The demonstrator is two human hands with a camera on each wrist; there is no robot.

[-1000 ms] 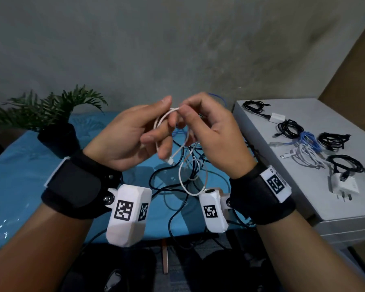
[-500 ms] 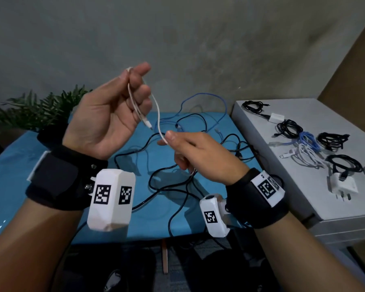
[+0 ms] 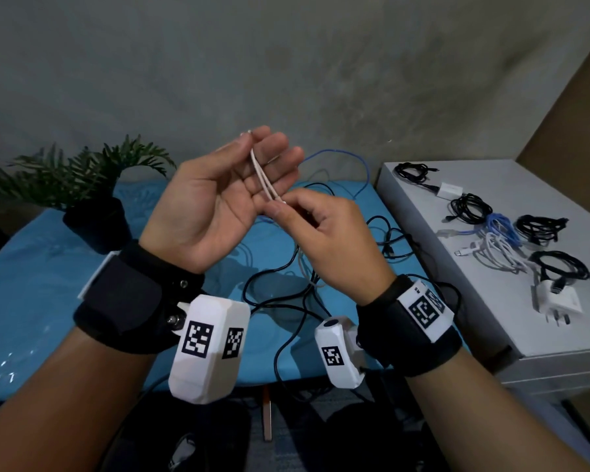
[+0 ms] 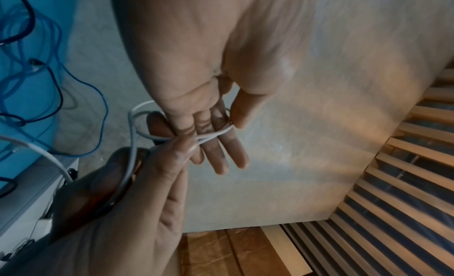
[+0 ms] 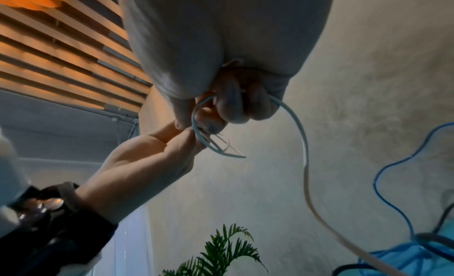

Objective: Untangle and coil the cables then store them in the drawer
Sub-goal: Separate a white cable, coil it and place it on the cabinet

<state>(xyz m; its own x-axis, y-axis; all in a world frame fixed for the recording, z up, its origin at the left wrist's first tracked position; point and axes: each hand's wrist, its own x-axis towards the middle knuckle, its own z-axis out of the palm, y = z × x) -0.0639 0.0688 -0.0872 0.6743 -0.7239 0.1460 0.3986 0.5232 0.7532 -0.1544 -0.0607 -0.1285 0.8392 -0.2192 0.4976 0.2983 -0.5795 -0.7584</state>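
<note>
A thin white cable (image 3: 261, 175) runs doubled across the straight fingers of my left hand (image 3: 252, 144), which is raised palm up. The thumb pins the cable's upper end against the index finger. My right hand (image 3: 280, 206) pinches the same cable just below the left fingers, its other fingers curled. The left wrist view shows the white cable (image 4: 211, 135) looped over the fingers, and the right wrist view shows its tail (image 5: 304, 144) hanging toward the table. A tangle of black and blue cables (image 3: 286, 277) lies below on the blue table (image 3: 48, 284).
A grey cabinet top (image 3: 491, 318) at the right holds several coiled cables (image 3: 470, 209) and a white plug adapter (image 3: 556, 301). A potted plant (image 3: 92, 185) stands at the table's back left. A blue cable (image 3: 355, 158) arcs up near the wall.
The left hand lifted the white cable out of the tangle and straightened its fingers. The right hand came up to it and now pinches the cable against the left fingers.
</note>
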